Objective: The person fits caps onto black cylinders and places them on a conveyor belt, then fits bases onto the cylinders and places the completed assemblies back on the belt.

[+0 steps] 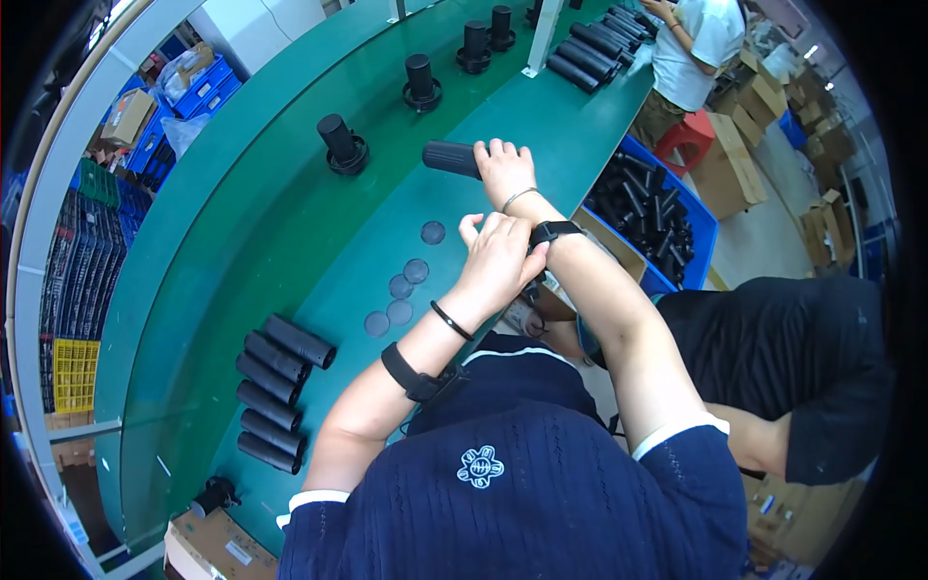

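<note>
Over the green workbench [570,126]: one ribbed black cylinder [449,158], its right end clasped in the right hand [507,176]. Left hand [495,259]: fingers curled, just beside the right wrist [549,232]; cannot tell whether it grips anything. Dark discs [401,285], five, flat, left of the hands. Black tubes [271,404], side by side, farther left. Blue bin [705,253], right, holding small black parts [643,213].

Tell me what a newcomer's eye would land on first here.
Probably the dark ribbed cylinder in the right grip, above the picture's centre. Next, likely the black tubes lined up at lower left on the green worktable, and the blue bin heaped with black parts at right.
</note>
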